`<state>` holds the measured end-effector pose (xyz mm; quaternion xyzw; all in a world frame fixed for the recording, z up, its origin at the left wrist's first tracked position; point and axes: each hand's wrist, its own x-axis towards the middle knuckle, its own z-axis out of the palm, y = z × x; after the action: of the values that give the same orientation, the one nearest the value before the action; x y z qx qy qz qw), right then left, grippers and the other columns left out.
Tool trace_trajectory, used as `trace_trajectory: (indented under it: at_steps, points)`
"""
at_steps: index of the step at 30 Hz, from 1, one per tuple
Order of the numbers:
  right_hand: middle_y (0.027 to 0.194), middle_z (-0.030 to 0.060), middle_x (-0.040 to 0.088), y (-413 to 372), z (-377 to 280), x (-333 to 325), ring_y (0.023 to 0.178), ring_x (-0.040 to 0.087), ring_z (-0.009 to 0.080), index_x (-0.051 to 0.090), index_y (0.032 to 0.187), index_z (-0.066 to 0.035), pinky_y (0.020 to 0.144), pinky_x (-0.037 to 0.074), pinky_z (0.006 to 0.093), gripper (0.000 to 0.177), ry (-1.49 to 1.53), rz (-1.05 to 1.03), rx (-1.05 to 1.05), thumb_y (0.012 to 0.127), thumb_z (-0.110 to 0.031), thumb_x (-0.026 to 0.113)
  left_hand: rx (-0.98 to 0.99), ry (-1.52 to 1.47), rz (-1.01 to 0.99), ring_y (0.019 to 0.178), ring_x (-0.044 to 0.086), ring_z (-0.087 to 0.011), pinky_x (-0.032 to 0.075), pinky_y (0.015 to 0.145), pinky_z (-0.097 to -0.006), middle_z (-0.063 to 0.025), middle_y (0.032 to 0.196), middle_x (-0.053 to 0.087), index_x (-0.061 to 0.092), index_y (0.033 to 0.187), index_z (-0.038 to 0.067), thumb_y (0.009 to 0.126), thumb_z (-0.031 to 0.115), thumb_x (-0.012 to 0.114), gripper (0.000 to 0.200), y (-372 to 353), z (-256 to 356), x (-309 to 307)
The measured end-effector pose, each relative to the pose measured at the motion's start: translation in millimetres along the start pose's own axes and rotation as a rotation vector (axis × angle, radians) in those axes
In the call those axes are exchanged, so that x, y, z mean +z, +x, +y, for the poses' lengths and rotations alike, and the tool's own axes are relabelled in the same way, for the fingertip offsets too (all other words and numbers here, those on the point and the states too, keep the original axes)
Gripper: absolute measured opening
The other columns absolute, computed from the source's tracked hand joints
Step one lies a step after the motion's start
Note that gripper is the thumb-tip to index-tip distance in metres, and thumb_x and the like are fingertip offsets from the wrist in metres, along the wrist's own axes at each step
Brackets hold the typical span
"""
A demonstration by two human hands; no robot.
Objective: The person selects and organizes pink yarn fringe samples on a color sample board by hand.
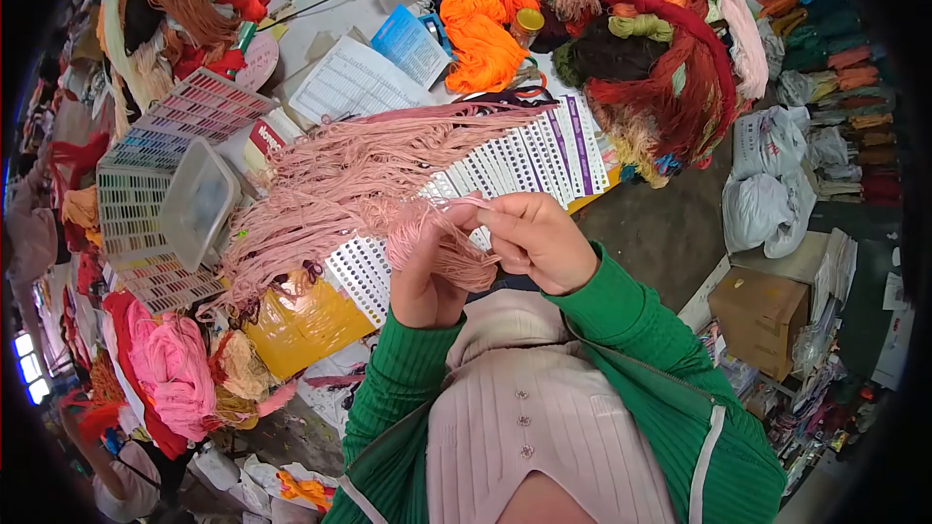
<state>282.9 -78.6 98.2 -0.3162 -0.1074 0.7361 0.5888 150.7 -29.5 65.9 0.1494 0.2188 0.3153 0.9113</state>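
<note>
A bundle of pink thread (416, 233) hangs over my left hand (425, 281), whose fingers are wrapped round it. Close beside it on the right, my right hand (540, 241) pinches a strand of the same pink thread between thumb and forefinger. Beyond my hands, many long pink thread lengths (330, 170) lie spread over the table. They are attached along white cards with rows of holes (505, 167), some with purple strips. A yellow sheet (313, 322) shows under the cards at the near left.
Orange yarn (482, 34), red yarn (714, 78) and printed papers (354, 82) lie at the back. At left are a clear plastic tray (199, 202) and a colour chart (126, 199). A cardboard box (759, 315) and white bags (767, 180) stand right. A person (126, 480) is at lower left.
</note>
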Motion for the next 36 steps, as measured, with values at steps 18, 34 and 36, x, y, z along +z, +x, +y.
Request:
trace_trajectory:
  at_steps: [18, 34, 36]
  points:
    - [0.057, -0.0032, 0.047, 11, 5, -2, 0.048, 0.038, 0.0004, 0.057, 0.077, 0.003, 0.039, 0.027, 0.0156, 0.009, -0.315, 0.22, -0.071, 0.074, -0.005, 0.052, -0.021, -0.06, -0.008, 0.104, 0.041, -0.0217, 0.032, 0.087, -0.0334, -0.0162, 0.116, 0.04, 0.041, 0.11, -0.002, 0.081, 0.01, 0.038, 0.031, 6, 2, 5]
    - [0.081, 0.0032, 0.047, -21, -76, -117, 0.065, 0.045, 0.0089, 0.049, 0.08, -0.002, 0.056, 0.042, 0.024, 0.007, -0.073, 0.368, -0.398, 0.078, -0.009, 0.046, 0.089, 0.14, 0.393, 0.058, 0.046, -0.0093, 0.039, 0.048, -0.0196, -0.0094, 0.094, 0.051, 0.047, 0.087, 0.007, 0.077, 0.018, 0.047, 0.015, 67, 18, -105]
    - [0.076, 0.0033, 0.045, -44, -95, -176, 0.06, 0.043, 0.0097, 0.046, 0.077, -0.002, 0.061, 0.044, 0.0284, 0.008, 0.448, 0.062, -0.49, 0.079, -0.01, 0.043, 0.04, -0.099, -0.14, 0.069, 0.054, -0.0144, 0.046, 0.065, -0.0271, -0.0126, 0.103, 0.05, 0.039, 0.112, 0.004, 0.076, 0.011, 0.044, 0.037, 52, 66, -254]
